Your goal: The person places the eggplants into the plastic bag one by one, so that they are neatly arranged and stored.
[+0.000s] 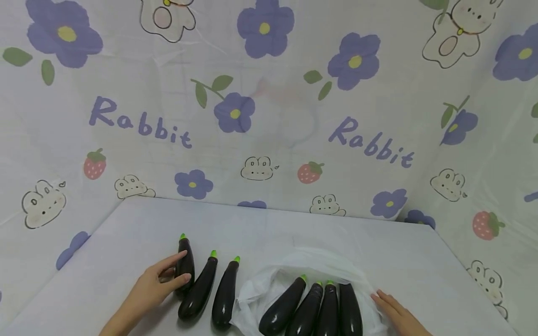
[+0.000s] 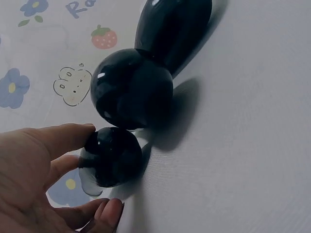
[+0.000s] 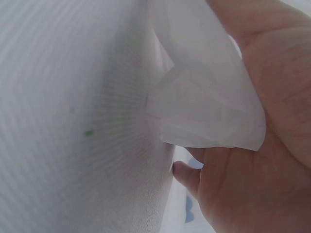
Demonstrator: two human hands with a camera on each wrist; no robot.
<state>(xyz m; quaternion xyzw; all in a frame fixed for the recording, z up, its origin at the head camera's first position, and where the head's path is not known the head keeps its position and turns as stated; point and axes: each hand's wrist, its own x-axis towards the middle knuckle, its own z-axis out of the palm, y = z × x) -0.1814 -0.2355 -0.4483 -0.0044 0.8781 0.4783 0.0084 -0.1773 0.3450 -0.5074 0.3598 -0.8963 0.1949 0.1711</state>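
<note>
Seven eggplants [image 1: 199, 290] show: three at left on the white table [image 1: 357, 240], four inside one white bag [image 1: 311, 259] at near right. The left hand [image 1: 156, 283] grips the leftmost eggplant between thumb and fingers; the other two stand between it and the bag. The right hand [image 1: 399, 311], fingers straight, touches the bag's right side. A rabbit-print cloth [image 1: 277, 135] hangs at the far side.

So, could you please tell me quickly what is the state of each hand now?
Left hand: closed around the leftmost eggplant; how firmly cannot be told.
Right hand: open, against the white bag.
</note>
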